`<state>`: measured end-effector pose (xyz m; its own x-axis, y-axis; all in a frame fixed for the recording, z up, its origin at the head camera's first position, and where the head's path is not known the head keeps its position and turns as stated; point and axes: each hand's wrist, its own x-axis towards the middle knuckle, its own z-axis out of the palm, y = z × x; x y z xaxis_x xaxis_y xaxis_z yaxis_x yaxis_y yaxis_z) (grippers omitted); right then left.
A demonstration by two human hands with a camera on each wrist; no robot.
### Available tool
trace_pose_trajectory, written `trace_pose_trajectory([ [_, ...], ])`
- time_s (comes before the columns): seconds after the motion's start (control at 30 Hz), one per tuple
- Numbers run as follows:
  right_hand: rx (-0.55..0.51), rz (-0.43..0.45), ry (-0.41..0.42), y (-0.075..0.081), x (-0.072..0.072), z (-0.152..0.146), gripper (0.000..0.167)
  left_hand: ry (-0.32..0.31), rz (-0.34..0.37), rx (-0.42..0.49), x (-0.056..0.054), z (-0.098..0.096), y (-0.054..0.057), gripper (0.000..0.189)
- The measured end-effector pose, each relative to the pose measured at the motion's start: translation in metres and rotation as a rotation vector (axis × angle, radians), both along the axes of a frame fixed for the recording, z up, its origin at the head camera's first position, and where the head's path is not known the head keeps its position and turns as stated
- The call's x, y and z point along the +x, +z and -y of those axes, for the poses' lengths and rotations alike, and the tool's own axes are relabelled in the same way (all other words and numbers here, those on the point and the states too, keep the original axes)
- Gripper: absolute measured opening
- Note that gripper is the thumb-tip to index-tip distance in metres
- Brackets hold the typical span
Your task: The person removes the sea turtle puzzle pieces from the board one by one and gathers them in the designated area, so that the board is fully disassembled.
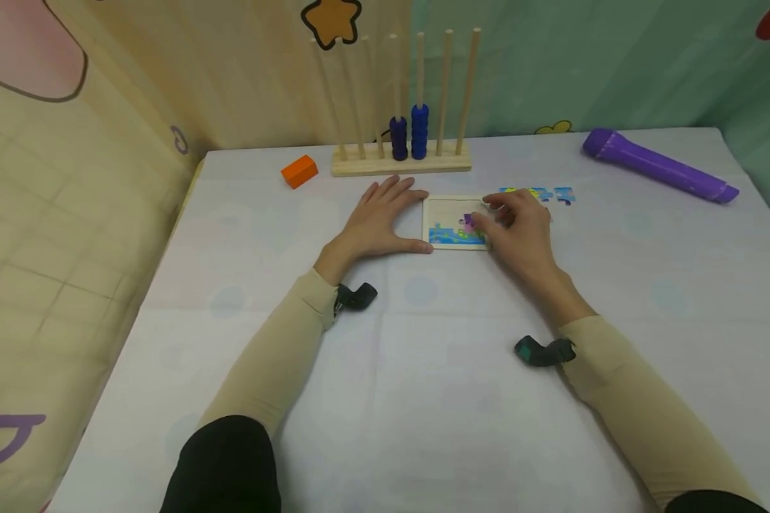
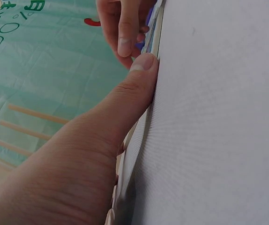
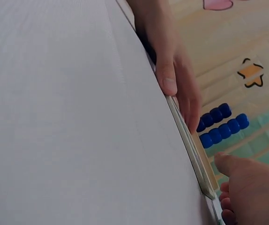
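A small jigsaw puzzle in a pale wooden frame [image 1: 457, 246] lies on the table, with blue pieces along its bottom and a purple-and-pink part near its right side. My left hand [image 1: 380, 222] is spread at the frame's left edge, thumb at the lower corner and fingers at the upper one. Over the right edge is my right hand [image 1: 520, 231]; its thumb reaches the purple puzzle piece [image 1: 468, 219], and its fingers bend loosely apart from the thumb. Beyond that hand lie several loose puzzle pieces [image 1: 563, 194], partly hidden by it.
Behind the frame stands a wooden counting rack [image 1: 401, 165] with upright pegs and blue beads on two of them. An orange block [image 1: 299, 172] sits left of the rack. A purple microphone-shaped object [image 1: 661, 167] lies at the back right. Printed curtains hang behind the white table [image 1: 423, 399].
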<state>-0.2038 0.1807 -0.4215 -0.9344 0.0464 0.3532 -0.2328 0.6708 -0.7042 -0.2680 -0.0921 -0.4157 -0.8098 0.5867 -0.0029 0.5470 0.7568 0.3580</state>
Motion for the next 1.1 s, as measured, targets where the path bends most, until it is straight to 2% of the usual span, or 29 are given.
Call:
trace_pose_trajectory([
  [0.2, 0.049, 0.041, 0.025, -0.0020, -0.0002, 0.0054, 0.043, -0.010, -0.004, -0.001, -0.0017, 0.0003, 0.0006, 0.101],
  [0.47, 0.090, -0.002, 0.089, -0.0056, -0.0017, 0.0067, 0.037, -0.003, -0.008, 0.004, 0.0001, 0.0030, 0.0026, 0.100],
  [0.73, 0.131, 0.032, 0.123, -0.0013, -0.0032, 0.0091, 0.036, 0.003, -0.004, -0.004, 0.0006, 0.0029, 0.0019, 0.101],
  [0.97, 0.134, -0.002, 0.147, -0.0038, -0.0017, 0.0091, 0.030, -0.006, -0.007, 0.001, 0.0004, 0.0016, 0.0005, 0.101],
  [1.1, 0.128, 0.009, 0.150, -0.0030, -0.0011, 0.0100, 0.029, -0.003, -0.011, -0.009, 0.0002, 0.0013, -0.0008, 0.101],
])
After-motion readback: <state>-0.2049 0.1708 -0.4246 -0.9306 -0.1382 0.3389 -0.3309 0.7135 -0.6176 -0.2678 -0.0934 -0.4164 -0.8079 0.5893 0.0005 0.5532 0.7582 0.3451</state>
